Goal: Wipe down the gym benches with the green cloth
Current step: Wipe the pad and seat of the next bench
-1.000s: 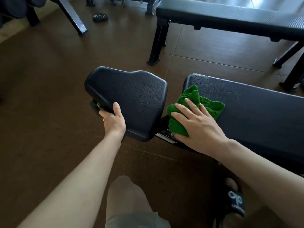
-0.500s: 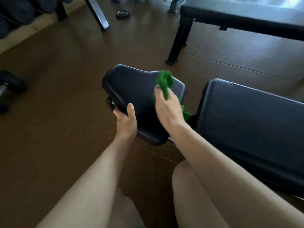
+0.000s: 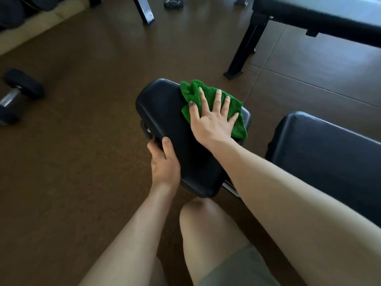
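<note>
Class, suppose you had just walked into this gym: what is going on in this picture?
A person is wiping down a gym bench. The right hand presses a green cloth flat, fingers spread, on the far part of the small black seat pad. The left hand grips that pad's near left edge. The longer back pad lies to the right, with no hand or cloth on it. A dumbbell lies on the floor to the left.

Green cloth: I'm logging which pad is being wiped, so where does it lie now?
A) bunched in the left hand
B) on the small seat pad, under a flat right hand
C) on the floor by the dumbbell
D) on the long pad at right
B: the green cloth lies on the small seat pad beneath the spread right hand; the left hand grips the pad's near edge.
</note>
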Demonstrator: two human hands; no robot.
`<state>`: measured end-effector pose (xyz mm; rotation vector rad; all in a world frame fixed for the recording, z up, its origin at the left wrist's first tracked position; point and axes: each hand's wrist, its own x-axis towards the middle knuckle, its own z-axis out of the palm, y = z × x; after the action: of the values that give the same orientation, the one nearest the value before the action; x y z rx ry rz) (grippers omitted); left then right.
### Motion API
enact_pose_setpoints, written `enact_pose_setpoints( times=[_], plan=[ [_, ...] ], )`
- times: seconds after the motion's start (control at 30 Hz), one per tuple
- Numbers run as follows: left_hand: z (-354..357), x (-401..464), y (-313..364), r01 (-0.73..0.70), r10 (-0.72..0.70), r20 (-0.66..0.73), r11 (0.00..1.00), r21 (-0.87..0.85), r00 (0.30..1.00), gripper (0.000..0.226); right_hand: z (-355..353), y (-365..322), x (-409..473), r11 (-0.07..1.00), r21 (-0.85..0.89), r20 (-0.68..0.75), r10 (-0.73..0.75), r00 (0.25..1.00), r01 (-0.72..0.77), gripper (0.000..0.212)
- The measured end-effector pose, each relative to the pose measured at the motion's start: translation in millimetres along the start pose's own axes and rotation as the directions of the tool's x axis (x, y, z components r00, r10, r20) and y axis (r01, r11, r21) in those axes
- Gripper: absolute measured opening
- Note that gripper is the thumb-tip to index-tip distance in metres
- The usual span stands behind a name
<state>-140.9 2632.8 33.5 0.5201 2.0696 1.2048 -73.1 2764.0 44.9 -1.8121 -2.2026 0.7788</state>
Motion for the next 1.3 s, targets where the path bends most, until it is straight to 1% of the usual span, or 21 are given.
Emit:
enact_pose_setpoints(
  times=[0.1, 0.23, 0.33, 0.4, 0.47, 0.53, 0.6, 0.63, 0.7, 0.77, 0.87, 1.0, 1.1, 1.13, 1.2, 1.3],
  plan=[
    [-0.4, 0.0, 2.3, -0.004, 0.004, 0.0, 1.0, 0.017, 1.0, 0.048, 0.5, -4.8, -0.7, 0.999, 0.019, -0.004, 0.032, 0.999, -0.032, 0.062],
    [1.0, -3.5, 3.8, -0.031, 0.03, -0.041, 0.999, -0.029, 0.999, 0.046, 26.8, 0.2, -76.9, 1.0, 0.018, -0.033, 0.021, 0.999, -0.021, 0.061],
    [2.3, -6.4, 7.5, 0.018, -0.023, -0.047, 0.995, -0.095, 0.999, 0.052, 38.7, 7.9, -113.5, 1.0, -0.013, -0.015, 0.013, 1.0, -0.014, 0.059],
    [3.8, -8.5, 11.6, 0.068, -0.073, -0.041, 0.99, -0.122, 0.996, 0.055, 33.4, 9.8, -101.8, 1.0, 0.002, -0.013, 0.021, 1.0, -0.021, 0.057],
    [6.1, -4.4, 17.1, 0.155, -0.168, -0.049, 0.969, -0.195, 0.985, 0.055, 23.3, 8.7, -73.9, 0.998, 0.024, -0.014, 0.064, 0.998, -0.063, 0.056],
    [10.0, 3.4, 23.1, 0.27, -0.304, -0.083, 0.921, -0.281, 0.949, 0.059, 13.2, 7.7, -41.7, 0.987, 0.064, -0.012, 0.151, 0.988, -0.15, 0.057],
    [15.8, 8.4, 26.4, 0.317, -0.369, -0.151, 0.904, -0.286, 0.917, 0.067, 0.9, 9.8, -10.6, 0.963, 0.117, -0.016, 0.247, 0.969, -0.243, 0.057],
    [18.3, 8.6, 26.8, 0.311, -0.371, -0.192, 0.907, -0.282, 0.908, 0.067, -5.3, 11.5, 2.1, 0.946, 0.153, -0.011, 0.29, 0.957, -0.285, 0.057],
    [21.9, 7.9, 26.2, 0.268, -0.337, -0.256, 0.925, -0.27, 0.906, 0.058, -12.8, 14.5, 17.0, 0.918, 0.204, -0.007, 0.349, 0.937, -0.34, 0.057],
    [21.9, 6.6, 25.8, 0.231, -0.301, -0.293, 0.94, -0.252, 0.907, 0.053, -11.0, 12.1, 12.1, 0.912, 0.211, -0.024, 0.365, 0.931, -0.353, 0.058],
    [22.7, 7.2, 26.2, 0.229, -0.298, -0.303, 0.943, -0.242, 0.905, 0.05, 7.6, 6.9, -33.7, 0.923, 0.207, -0.038, 0.34, 0.94, -0.326, 0.059],
    [22.4, 4.5, 28.3, 0.232, -0.294, -0.294, 0.945, -0.228, 0.909, 0.048, 35.9, 8.8, -112.8, 0.966, 0.134, -0.019, 0.228, 0.974, -0.223, 0.06],
    [21.9, 4.8, 27.2, 0.234, -0.297, -0.299, 0.945, -0.227, 0.907, 0.052, 32.2, 15.2, -104.0, 0.965, 0.143, -0.021, 0.223, 0.975, -0.218, 0.059],
    [22.2, 3.5, 28.1, 0.23, -0.292, -0.302, 0.947, -0.226, 0.907, 0.052, 26.8, 17.2, -88.1, 0.955, 0.174, -0.037, 0.25, 0.968, -0.24, 0.059],
    [22.1, -0.4, 31.5, 0.219, -0.281, -0.294, 0.949, -0.229, 0.914, 0.049, 11.6, 21.0, -45.4, 0.908, 0.257, -0.049, 0.354, 0.934, -0.331, 0.058],
    [22.2, -1.6, 30.4, 0.215, -0.281, -0.284, 0.946, -0.241, 0.917, 0.048, -9.2, 25.7, 4.1, 0.804, 0.328, 0.003, 0.523, 0.852, -0.495, 0.059]
  ],
)
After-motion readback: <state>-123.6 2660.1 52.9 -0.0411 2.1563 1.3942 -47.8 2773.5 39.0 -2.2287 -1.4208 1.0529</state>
